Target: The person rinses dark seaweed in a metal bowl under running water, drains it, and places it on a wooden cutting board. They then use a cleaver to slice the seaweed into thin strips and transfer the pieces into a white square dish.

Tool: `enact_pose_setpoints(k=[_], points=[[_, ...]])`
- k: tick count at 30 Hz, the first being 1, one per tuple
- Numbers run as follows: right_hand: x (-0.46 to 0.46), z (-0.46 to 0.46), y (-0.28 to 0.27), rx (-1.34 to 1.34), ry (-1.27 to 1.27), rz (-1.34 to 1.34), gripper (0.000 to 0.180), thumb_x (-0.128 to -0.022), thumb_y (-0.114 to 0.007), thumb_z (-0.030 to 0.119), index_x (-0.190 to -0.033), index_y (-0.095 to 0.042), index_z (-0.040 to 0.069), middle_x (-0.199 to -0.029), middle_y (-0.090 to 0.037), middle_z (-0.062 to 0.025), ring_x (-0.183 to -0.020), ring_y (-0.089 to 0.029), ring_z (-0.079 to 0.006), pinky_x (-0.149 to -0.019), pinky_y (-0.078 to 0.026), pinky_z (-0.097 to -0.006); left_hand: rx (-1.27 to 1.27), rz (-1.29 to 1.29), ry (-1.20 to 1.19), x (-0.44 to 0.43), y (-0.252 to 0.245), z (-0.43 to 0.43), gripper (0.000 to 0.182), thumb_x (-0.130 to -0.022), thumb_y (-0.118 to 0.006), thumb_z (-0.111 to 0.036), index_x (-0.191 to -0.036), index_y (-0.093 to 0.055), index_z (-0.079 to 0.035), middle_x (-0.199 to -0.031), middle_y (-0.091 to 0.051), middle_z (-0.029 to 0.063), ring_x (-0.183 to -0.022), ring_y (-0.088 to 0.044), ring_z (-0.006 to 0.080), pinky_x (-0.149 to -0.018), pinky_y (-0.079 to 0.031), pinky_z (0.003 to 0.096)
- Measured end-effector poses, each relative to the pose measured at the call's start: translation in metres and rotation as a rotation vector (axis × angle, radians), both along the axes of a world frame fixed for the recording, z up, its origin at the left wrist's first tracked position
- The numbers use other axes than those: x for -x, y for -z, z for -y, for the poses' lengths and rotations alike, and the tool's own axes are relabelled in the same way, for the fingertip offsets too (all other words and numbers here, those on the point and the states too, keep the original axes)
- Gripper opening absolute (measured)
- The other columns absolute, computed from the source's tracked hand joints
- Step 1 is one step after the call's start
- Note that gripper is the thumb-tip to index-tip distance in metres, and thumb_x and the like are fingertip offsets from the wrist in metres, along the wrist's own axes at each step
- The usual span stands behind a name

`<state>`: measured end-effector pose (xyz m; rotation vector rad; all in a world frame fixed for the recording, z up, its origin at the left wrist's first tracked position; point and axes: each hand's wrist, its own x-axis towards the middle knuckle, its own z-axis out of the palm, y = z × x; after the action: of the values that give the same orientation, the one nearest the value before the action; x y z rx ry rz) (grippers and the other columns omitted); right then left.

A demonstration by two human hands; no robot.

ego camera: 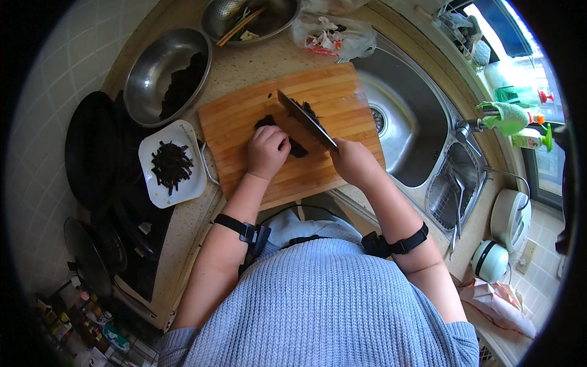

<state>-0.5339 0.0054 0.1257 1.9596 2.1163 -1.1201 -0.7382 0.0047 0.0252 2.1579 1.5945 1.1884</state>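
On a wooden cutting board (234, 156), my left hand (269, 150) presses down on a piece of dark food (293, 147) that shows on both sides of the fingers. My right hand (355, 161) grips the handle of a broad kitchen knife (306, 120), its blade slanting up and left across the board. Thin dark shreds (311, 110) lie along the blade's far side. More dark strips (171, 166) are heaped on a white square dish (196, 186) left of the board. Behind the dish, a steel bowl (142, 82) holds dark pieces (183, 87).
A second steel bowl (279, 27) with chopsticks (240, 26) and a plastic bag (362, 39) stand behind the board. The board's right edge reaches over the steel sink (412, 151). A black pan (91, 149) sits at the left on the stove.
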Motion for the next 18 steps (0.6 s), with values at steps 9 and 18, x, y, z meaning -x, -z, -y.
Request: enact_pose_setpoints(k=[9, 18], points=[[0.025, 0.013, 0.0, 0.002, -0.134, 0.005, 0.028, -0.085, -0.049, 0.011, -0.11, -0.061, 0.006, -0.089, -0.066, -0.0215, -0.086, -0.064, -0.0378, -0.076, -0.05, -0.0476, 0.021, -0.027, -0.035, 0.001, -0.002, 0.004, 0.008, -0.066, -0.068, -0.005, -0.074, -0.066, -0.005, -0.084, -0.064, 0.0095, -0.083, -0.061, 0.0295, -0.073, -0.051, 0.0384], [0.017, -0.006, 0.018, -0.002, -0.063, -0.071, 0.023, -0.086, -0.055, 0.016, -0.102, -0.063, 0.0, -0.09, -0.064, -0.0252, -0.088, -0.061, -0.0416, -0.078, -0.048, -0.0463, -0.03, -0.003, -0.035, -0.001, 0.001, 0.002, 0.008, -0.066, -0.069, -0.003, -0.073, -0.065, -0.004, -0.083, -0.064, 0.0094, -0.082, -0.061, 0.0285, -0.073, -0.052, 0.0378]])
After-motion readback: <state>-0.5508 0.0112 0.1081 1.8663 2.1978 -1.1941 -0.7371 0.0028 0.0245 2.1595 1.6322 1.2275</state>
